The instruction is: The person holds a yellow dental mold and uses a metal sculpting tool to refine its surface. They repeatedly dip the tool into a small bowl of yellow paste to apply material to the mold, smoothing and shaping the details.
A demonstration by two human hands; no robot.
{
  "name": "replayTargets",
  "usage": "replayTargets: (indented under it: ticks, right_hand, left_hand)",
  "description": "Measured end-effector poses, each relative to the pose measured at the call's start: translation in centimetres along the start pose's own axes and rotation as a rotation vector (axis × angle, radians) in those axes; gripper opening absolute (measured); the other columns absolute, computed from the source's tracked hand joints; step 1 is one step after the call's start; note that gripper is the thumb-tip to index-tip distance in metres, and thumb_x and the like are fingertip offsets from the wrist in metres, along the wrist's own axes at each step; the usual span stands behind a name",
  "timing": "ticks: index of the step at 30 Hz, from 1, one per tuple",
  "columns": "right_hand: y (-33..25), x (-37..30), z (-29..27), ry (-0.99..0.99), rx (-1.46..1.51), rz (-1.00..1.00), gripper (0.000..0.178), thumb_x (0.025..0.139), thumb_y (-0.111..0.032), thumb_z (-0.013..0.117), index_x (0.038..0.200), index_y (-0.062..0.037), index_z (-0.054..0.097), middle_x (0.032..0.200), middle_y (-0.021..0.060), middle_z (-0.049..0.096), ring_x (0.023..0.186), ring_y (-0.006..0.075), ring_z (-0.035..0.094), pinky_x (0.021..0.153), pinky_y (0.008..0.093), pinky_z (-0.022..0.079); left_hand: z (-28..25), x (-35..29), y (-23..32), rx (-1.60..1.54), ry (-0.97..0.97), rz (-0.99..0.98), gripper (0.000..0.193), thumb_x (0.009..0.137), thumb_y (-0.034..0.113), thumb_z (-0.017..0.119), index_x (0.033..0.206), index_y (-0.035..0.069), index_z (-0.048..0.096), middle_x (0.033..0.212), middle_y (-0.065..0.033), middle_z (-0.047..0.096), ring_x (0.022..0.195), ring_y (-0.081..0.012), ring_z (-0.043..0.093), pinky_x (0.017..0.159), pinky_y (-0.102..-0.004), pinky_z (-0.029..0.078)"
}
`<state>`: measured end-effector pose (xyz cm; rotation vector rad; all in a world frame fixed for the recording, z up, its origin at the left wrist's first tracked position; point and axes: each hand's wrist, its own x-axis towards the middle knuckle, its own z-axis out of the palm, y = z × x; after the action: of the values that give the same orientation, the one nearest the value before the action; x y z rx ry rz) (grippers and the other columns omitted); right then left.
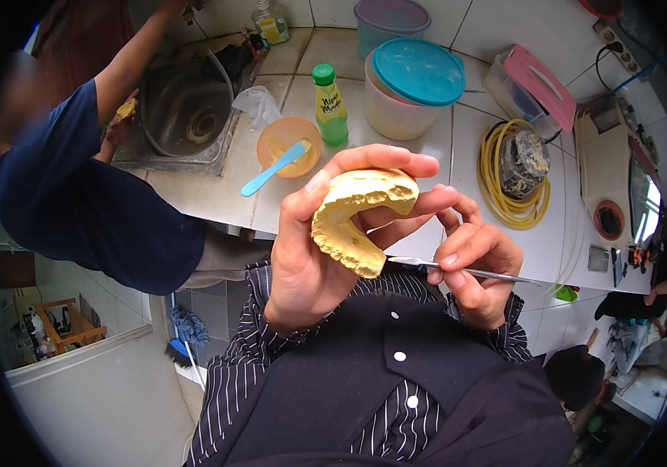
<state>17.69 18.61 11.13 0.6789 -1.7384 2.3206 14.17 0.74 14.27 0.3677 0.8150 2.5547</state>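
Gripping a yellow dental cast (336,226) (left hand (304,253)) and slim metal tool (497,275) (right hand (480,261)).

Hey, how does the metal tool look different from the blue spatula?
The metal tool is thin and silvery; the blue spatula is broader and light blue. The metal tool is held in the right hand, whereas the blue spatula rests on the orange bowl. Both are long and narrow.
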Motion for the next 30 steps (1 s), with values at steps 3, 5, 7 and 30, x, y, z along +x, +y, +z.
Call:
replayTargets:
  ticks: [3,5,7,30]
  right_hand:
    - [-0.5,0.2,-0.1,-0.026,-0.037,0.005,0.021,0.067,0.008,0.059,0.083,-0.0035,0.065,0.071,0.0065,0.067,0.125,0.0337,0.042,0.105,0.0484,0.028]
    - [-0.8,0.4,-0.2,-0.058,-0.087,0.009,0.021,0.066,0.008,0.059,0.083,-0.0038,0.064,0.071,0.0061,0.067,0.123,0.0341,0.044,0.104,0.0486,0.030]
    - [-1.1,0.6,-0.2,-0.091,-0.148,0.014,0.021,0.066,0.008,0.060,0.082,-0.0040,0.064,0.071,0.0055,0.067,0.121,0.0342,0.046,0.103,0.0488,0.031]
    - [-1.5,0.9,0.3,-0.140,-0.178,-0.015,0.025,0.063,0.010,0.061,0.084,-0.0034,0.065,0.070,0.0055,0.067,0.119,0.0343,0.048,0.102,0.0498,0.033]
  left_hand:
    - [0.2,-0.1,0.1,0.045,0.021,0.006,0.056,0.095,0.046,0.029,0.126,0.000,0.038,0.128,-0.0182,0.044,0.116,-0.0361,0.052,0.104,-0.0517,0.038]
    - [0.2,-0.1,0.1,0.075,0.028,0.017,0.057,0.095,0.047,0.028,0.126,-0.001,0.038,0.128,-0.0189,0.045,0.115,-0.0366,0.052,0.103,-0.0519,0.038]
    - [0.2,-0.2,0.1,0.104,0.021,0.039,0.058,0.095,0.047,0.028,0.126,-0.002,0.038,0.127,-0.0198,0.045,0.115,-0.0370,0.053,0.103,-0.0517,0.039]
    - [0.2,-1.2,0.4,0.093,-0.018,0.091,0.054,0.094,0.042,0.030,0.123,-0.004,0.039,0.127,-0.0243,0.045,0.116,-0.0347,0.052,0.103,-0.0428,0.039]
